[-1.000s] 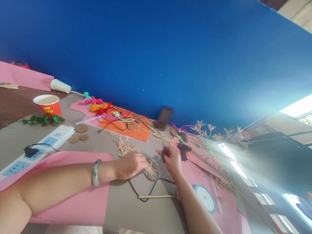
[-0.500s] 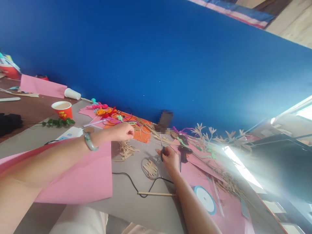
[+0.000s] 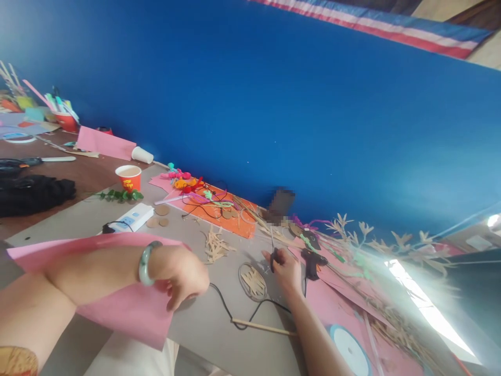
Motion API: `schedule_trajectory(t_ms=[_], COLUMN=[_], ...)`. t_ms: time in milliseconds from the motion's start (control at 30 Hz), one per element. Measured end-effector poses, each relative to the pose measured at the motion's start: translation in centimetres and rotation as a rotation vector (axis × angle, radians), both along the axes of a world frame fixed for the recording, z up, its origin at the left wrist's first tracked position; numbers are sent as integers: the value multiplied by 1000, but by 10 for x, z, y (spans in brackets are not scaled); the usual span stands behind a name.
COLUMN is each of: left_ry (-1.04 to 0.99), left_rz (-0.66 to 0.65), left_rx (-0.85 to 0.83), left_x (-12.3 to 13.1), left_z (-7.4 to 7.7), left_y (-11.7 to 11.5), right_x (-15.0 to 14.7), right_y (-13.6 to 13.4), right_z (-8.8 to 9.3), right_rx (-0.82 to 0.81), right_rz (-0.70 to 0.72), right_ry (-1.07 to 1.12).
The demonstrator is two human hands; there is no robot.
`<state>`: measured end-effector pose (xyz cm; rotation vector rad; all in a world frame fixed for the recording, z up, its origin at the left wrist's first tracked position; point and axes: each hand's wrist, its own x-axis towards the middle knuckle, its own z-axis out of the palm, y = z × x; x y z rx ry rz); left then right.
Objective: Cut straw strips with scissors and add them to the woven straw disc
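Observation:
My left hand (image 3: 182, 277), wearing a bangle (image 3: 145, 263), is closed at the right edge of a large pink paper sheet (image 3: 117, 313); its fingertips are partly hidden. In my right hand (image 3: 288, 269) are scissors with black handles (image 3: 275, 259), their blades pointing away from me. Between the hands lies a flat oval piece (image 3: 252, 282) with a dark rim and pale strips across it. Just beyond, loose tan strips (image 3: 216, 245) form a small pile. Nearer me, a thin wooden stick (image 3: 264, 327) crosses a black cord (image 3: 221, 295).
A red paper cup (image 3: 129, 180) holding liquid stands at left behind a green sprig (image 3: 121, 196). A white power strip (image 3: 135, 216) lies near small round discs (image 3: 161, 210). Right of my right hand are a black glue gun (image 3: 313, 262) and a tape roll (image 3: 349, 351). A blue partition (image 3: 250, 104) rises behind.
My left hand has come back toward me from beside the strip pile to the pink sheet's edge, and the sheet's near corner has shifted. My right hand keeps the scissors. The view has turned left.

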<state>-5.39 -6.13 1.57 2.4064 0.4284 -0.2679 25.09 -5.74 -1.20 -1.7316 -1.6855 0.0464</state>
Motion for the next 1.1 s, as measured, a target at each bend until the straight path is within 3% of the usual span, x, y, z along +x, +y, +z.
schedule_trajectory(t_ms=[33,100,233,300,400,467,567,633,733,800,867,967,1033,1100], left_ry=[73,116,-56,-174,-77,-48,34,356,571,703,685,264,210,267], left_rz=[-88,-96,-4,13,141,201,163,-57,-146,-253,-299,-261,-194,26], left_rx=[22,90,155,107,45,61,111,104,157,35,-114,-411,-297,110], left_x=[2,3,-3,-8,-11,-9,-1,9,23,28,29,18,9,1], left_z=[-6,-15,-35,-48,-61,-60,-43,-26,-3,9,21,44,60,69], left_y=[-7,-18,-33,-36,-35,-33,-31,-31,-27,-19,-9,2,3,0], right_x=[0,1,1,1,2,2,3,4,4,3,2,0,0,-1], right_y=[0,1,1,2,2,3,3,4,4,3,3,2,2,1], right_z=[0,0,0,0,-1,-2,-4,-5,-5,-4,-3,-2,-2,-2], right_rx=[-6,-1,9,16,22,20,9,2,1,5,10,7,1,-2], right_rz=[-3,0,30,41,44,46,45,41,37,39,42,47,43,32], right_ry=[-11,-22,-37,-39,-41,-46,-51,-54,-53,-45,-39,-43,-50,-53])
